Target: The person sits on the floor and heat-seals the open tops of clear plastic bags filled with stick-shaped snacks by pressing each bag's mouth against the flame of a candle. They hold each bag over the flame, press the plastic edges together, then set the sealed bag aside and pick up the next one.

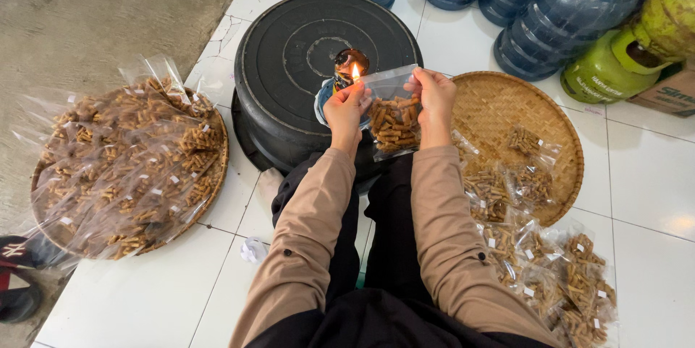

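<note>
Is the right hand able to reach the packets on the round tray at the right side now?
Probably not at once: the right hand is holding the snack bag near the flame; otherwise nothing blocks the tray.

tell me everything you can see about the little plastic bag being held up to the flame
The small clear plastic bag is partly filled with short brown stick snacks settled in its lower half. Left hand and right hand pinch its top corners, holding it upright, its upper left edge at the flame above the black tub.

bright daylight | soft shadows | tile glare right | sharp focus | wide-angle edges
</note>
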The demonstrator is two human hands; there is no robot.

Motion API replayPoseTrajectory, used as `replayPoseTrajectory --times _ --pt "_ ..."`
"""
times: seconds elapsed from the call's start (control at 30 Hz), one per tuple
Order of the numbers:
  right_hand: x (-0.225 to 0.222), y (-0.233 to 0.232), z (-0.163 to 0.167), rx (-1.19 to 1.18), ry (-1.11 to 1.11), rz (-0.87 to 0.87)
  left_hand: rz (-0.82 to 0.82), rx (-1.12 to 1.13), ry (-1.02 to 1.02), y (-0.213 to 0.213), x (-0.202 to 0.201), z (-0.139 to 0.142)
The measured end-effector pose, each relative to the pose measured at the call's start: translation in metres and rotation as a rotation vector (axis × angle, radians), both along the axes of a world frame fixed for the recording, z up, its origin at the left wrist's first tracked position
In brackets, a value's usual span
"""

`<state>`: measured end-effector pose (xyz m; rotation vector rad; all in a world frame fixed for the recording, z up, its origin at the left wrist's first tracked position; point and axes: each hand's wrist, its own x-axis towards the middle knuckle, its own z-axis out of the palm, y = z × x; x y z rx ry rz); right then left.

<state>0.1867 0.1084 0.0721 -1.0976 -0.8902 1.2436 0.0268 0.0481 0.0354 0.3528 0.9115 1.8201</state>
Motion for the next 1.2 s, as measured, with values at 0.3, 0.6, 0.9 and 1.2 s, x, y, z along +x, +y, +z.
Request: replayPoseTrajectory --times 0.3,0.6,0.9,1.2 --pt "0.004 0.001 0.000 0.003 0.017 -0.011 0.006 -0.002 0.010 0.002 0.005 0.000" --pt "0.006 0.003 -0.001 0.011 0.051 -0.007 0.004 -0.003 -0.006 0.001 0.006 0.001" --pt "0.002 0.001 0.001 -0.010 0.013 -0.014 -0.002 -0.004 -0.006 0.000 0.003 0.000" --pt "-0.008 0.002 0.003 0.002 -0.004 0.011 -0.007 -0.025 0.002 -0.006 -0.005 0.001"
